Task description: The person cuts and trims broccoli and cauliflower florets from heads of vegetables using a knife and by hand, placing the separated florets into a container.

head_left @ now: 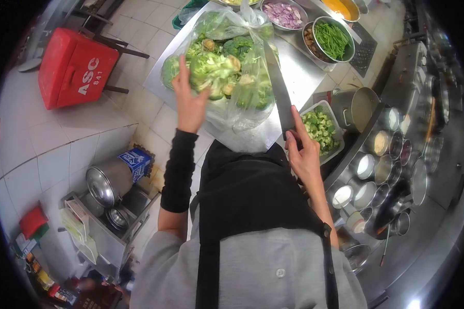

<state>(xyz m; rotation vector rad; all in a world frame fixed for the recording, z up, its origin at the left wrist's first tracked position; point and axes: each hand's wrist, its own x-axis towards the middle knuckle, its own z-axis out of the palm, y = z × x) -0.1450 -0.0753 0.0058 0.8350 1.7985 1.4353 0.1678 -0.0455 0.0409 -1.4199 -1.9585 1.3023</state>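
Observation:
A clear plastic bag (242,110) with green broccoli or cauliflower-like heads and trimmings (211,69) lies on the steel table (157,77). My left hand (191,103), below a black sleeve, is at the left side of the bag with its fingers apart and nothing held. My right hand (304,154) holds a large knife (279,92) by its handle, index finger stretched along it. The blade points away from me, at the bag's right side. To the right of the knife, cut green florets (320,130) fill a white basket (340,136).
Bowls of chopped purple onion (283,15) and cut green stalks (334,40) stand at the table's far right. A large pot (358,108) and a counter with many seasoning bowls (366,166) are at right. A red box (75,69) is at left.

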